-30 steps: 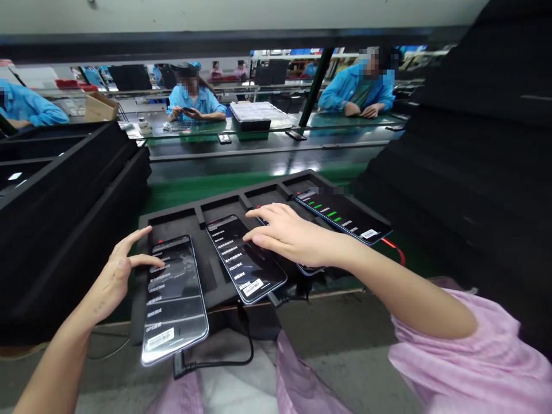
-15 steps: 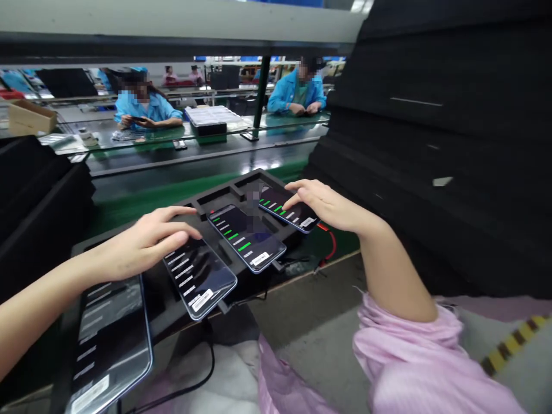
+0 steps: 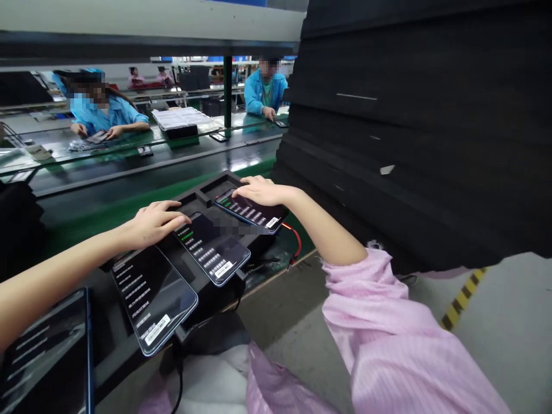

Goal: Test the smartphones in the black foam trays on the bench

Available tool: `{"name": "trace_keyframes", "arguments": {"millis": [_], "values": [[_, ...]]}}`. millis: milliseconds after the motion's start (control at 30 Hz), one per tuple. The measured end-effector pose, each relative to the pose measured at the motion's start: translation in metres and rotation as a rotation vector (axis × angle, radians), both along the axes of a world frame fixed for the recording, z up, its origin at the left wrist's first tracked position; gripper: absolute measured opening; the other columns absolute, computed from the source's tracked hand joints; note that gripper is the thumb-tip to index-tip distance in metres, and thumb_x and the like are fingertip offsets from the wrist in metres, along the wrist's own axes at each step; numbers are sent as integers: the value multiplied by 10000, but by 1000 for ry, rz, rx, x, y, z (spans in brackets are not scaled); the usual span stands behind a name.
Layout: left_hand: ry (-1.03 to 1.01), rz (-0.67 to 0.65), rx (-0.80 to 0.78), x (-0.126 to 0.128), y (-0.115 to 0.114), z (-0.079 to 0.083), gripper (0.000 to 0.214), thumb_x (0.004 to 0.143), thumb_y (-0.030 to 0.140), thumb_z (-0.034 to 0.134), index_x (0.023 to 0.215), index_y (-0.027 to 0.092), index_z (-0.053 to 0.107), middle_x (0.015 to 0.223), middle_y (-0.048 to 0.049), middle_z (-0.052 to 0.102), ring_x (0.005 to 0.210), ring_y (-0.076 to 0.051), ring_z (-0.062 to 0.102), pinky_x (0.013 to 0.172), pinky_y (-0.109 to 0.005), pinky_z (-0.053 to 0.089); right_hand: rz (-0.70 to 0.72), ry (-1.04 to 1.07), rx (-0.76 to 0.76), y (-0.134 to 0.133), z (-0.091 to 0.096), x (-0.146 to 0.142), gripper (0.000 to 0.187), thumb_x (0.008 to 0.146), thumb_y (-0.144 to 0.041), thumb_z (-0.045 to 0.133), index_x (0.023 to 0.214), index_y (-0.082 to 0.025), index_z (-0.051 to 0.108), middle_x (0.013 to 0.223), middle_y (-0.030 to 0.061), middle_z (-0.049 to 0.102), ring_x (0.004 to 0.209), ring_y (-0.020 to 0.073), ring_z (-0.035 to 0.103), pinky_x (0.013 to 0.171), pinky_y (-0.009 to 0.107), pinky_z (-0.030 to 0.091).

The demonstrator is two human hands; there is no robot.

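Note:
Several smartphones lie screen-up in a row along a black foam tray point(image 3: 196, 204), showing dark screens with lists of text. My left hand point(image 3: 157, 223) is open, with its fingertips at the upper end of the middle phone point(image 3: 219, 244); I cannot tell if they touch the glass. Over the upper part of the far-right phone point(image 3: 254, 213) is my right hand point(image 3: 261, 191), open, fingers stretched towards the screen. Below my left hand sits another phone point(image 3: 157, 296). At the lower left, one more phone point(image 3: 47, 351) is partly covered by my forearm.
A red cable point(image 3: 298, 244) and a black cable point(image 3: 180, 382) run from the phones' near ends. Stacked black foam sheets point(image 3: 414, 126) rise at the right. Across a dark green bench point(image 3: 125, 167), two people in blue jackets handle devices near a white-topped stack point(image 3: 179, 118).
The view has swung right. My left hand has gone from the phone on its left to the middle phone. My right hand is nearer its phone's upper end. Green lines on both screens sit higher.

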State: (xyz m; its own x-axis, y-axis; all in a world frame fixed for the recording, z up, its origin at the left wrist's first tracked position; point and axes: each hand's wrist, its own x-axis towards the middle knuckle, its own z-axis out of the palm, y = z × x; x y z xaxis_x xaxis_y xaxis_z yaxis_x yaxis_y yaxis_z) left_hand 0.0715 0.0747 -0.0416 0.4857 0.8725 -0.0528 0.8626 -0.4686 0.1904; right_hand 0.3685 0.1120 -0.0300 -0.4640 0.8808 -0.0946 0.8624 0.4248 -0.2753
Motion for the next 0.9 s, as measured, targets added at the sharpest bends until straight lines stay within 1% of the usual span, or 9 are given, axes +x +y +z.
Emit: {"name": "trace_keyframes", "arguments": {"millis": [100, 200, 267, 367, 467, 567, 667, 767, 900], "values": [[6, 15, 6, 1, -3, 6, 683, 787, 692, 156, 1099, 306, 625, 1364, -91, 410, 1257, -312, 354, 1035, -541, 260, -14, 19, -28, 4, 3, -5, 480, 935, -475, 213, 1194, -323, 588, 1444, 47, 335, 1340, 335, 214, 1061, 558, 185], [-72, -62, -13, 7, -20, 14, 645, 818, 642, 183, 1096, 268, 629, 1376, -97, 380, 1262, -291, 347, 1063, -500, 244, -12, 116, 31, -8, 8, 1, 500, 944, -467, 208, 1135, -283, 633, 1426, 61, 340, 1340, 320, 205, 1067, 545, 174], [-126, -149, -68, 12, -34, 16, 581, 843, 607, 205, 1073, 295, 638, 1386, -63, 370, 1269, -274, 336, 1076, -469, 233, 47, 172, 48, -21, 10, 9, 540, 948, -470, 201, 1036, -245, 684, 1386, 65, 382, 1308, 295, 258, 1073, 509, 187], [-125, -239, -130, 13, -42, 14, 528, 863, 573, 212, 1033, 333, 651, 1385, -32, 374, 1268, -267, 330, 1070, -457, 232, 88, 192, -10, -33, 10, 17, 602, 944, -495, 193, 892, -219, 726, 1242, 75, 492, 1213, 265, 362, 1066, 450, 226], [-72, -187, -80, 9, -33, 8, 539, 858, 568, 201, 1068, 330, 637, 1375, -59, 379, 1271, -269, 319, 1065, -473, 215, -17, 165, -29, -33, 6, 14, 588, 945, -487, 192, 929, -234, 722, 1109, 88, 532, 1156, 281, 394, 1030, 460, 266], [-26, -95, -46, 5, -18, 6, 564, 848, 575, 180, 1082, 326, 629, 1397, -68, 345, 1293, -271, 283, 1069, -480, 192, -123, 129, 16, -26, 1, 2, 564, 945, -479, 193, 992, -249, 706, 1101, 101, 521, 1147, 306, 396, 994, 484, 292], [-1, -69, -57, 5, -12, 10, 553, 847, 554, 176, 1070, 331, 631, 1408, -65, 327, 1307, -271, 265, 1070, -491, 179, -177, 103, 77, -21, -4, -7, 545, 941, -484, 201, 1015, -263, 695, 1097, 109, 510, 1155, 313, 392, 983, 508, 292], [-38, -74, -56, 4, -19, 20, 546, 848, 537, 179, 1080, 321, 624, 1411, -66, 321, 1297, -268, 292, 1064, -491, 205, -157, 111, 135, -24, -4, -10, 509, 933, -484, 226, 1003, -271, 683, 1074, 103, 512, 1127, 306, 406, 971, 522, 300], [-276, -45, 42, -16, -46, 35, 527, 847, 558, 240, 1110, 279, 602, 1379, -58, 360, 1276, -249, 341, 1083, -435, 230, -84, 236, 205, -46, 5, -13, 490, 935, -469, 212, 1021, -275, 653, 1067, 80, 511, 1083, 270, 422, 975, 494, 318]]}}
